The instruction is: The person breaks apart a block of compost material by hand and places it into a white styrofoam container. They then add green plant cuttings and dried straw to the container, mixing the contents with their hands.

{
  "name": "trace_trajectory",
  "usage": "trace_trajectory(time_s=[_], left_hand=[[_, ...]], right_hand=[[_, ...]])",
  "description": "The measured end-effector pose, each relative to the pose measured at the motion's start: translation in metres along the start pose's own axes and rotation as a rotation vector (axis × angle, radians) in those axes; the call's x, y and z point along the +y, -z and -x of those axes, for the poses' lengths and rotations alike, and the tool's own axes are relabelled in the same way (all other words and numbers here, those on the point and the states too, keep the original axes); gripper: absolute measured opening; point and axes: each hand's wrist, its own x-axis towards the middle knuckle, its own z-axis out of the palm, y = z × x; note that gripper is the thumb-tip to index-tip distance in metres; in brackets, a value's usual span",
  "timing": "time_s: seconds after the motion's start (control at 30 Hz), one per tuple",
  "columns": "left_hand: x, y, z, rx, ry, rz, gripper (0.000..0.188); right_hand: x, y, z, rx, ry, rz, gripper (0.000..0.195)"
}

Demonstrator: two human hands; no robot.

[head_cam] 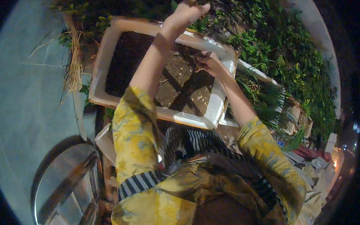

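A white foam box (104, 64) with worn, soiled edges lies before me, holding dark soil (178, 68) with small pale bits scattered on it. My left hand (186, 14) is raised over the box's far rim, thumb and fingers apart, with nothing seen in it. Inside the box, near its right end, my right hand (209, 63) is just above or at the soil, its fingers bent and dirty. Whether it pinches something small cannot be told. Shadows of my arms darken much of the soil.
Leafy green plants (264, 39) grow behind and to the right. A second white foam box (261, 74) with long green leaves adjoins on the right. Dry stalks (73, 59) hang at the left by a pale wall, above a round reflective object (69, 189). Crumpled sacks (314, 185) lie lower right.
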Motion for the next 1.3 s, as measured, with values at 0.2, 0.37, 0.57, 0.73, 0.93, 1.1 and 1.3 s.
trace_trajectory(time_s=[0.2,0.37,0.57,0.73,0.93,1.1,1.3], left_hand=[[-0.109,0.005,0.13,-0.213,-0.099,-0.791,0.042],[-0.148,-0.013,0.206,-0.402,-0.059,-1.111,0.057],[-0.155,0.038,0.19,-0.187,0.016,-1.192,0.056],[-0.151,0.018,0.166,-0.265,-0.054,-1.189,0.06],[-0.175,-0.008,0.146,-0.209,-0.199,-1.157,0.057],[-0.173,-0.012,0.123,-0.152,-0.025,-1.277,0.054],[-0.179,-0.015,0.128,-0.221,-0.115,-1.321,0.055]], right_hand=[[0.02,-0.009,-0.015,0.139,-0.155,0.143,0.023],[0.03,-0.041,-0.061,0.067,0.02,0.816,0.038],[-0.009,-0.028,-0.039,-0.031,0.336,0.98,0.051],[0.059,0.009,0.001,0.173,0.28,1.564,0.054],[0.069,0.008,-0.024,-0.024,0.573,1.714,0.053],[0.083,-0.001,-0.005,0.03,0.428,1.614,0.053],[0.087,0.059,-0.009,0.27,0.678,1.783,0.034]])
